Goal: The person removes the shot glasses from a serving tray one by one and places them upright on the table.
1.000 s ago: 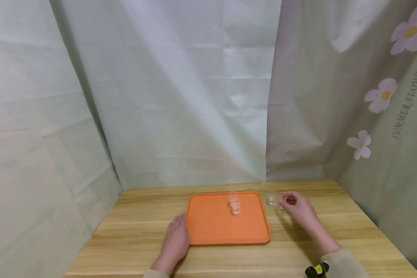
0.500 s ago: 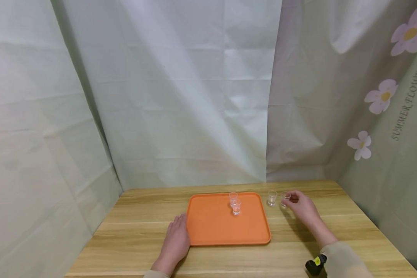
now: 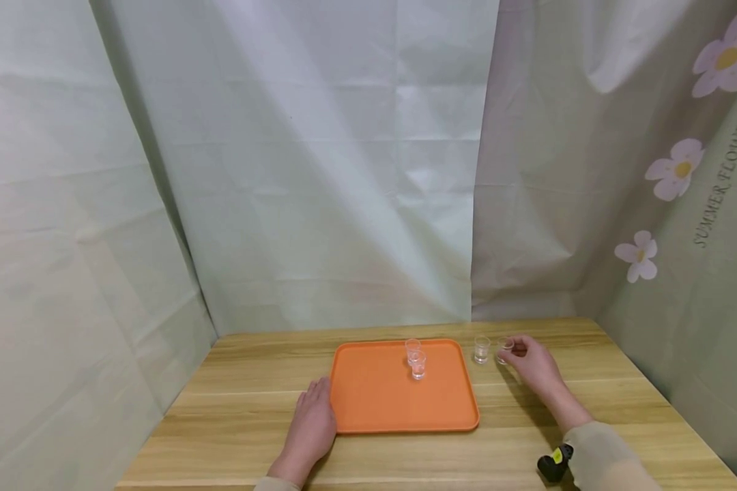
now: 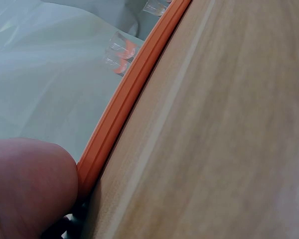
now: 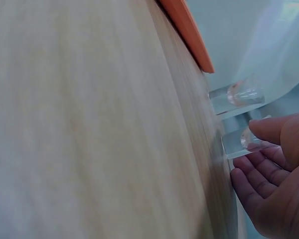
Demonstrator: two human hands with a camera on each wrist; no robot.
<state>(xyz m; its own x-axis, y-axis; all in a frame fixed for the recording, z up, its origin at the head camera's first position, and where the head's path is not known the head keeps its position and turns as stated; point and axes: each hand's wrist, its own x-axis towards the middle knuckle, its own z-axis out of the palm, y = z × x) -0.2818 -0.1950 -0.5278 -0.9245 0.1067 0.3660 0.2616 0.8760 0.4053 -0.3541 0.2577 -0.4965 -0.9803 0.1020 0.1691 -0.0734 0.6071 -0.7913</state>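
My right hand (image 3: 536,367) pinches a small clear shot glass (image 3: 503,352) between thumb and fingers, at the right of the tray. In the right wrist view this glass (image 5: 233,144) stands upright, its base at the tabletop. Just left of it is a second shot glass (image 3: 481,350), apart from it. Two more shot glasses, a rear one (image 3: 413,345) and a front one (image 3: 418,369), stand close together on the orange tray (image 3: 393,406). My left hand (image 3: 311,421) rests on the table, fingers extended, its side against the tray's left edge.
The wooden table (image 3: 239,409) backs onto a pale hanging cloth (image 3: 319,204), with more cloth on both sides. A black device with a yellow mark (image 3: 555,464) sits at the right wrist.
My right hand has shifted the held shot glass a little to the right and back, widening its gap from the neighbouring glass. The left hand and tray stay put.
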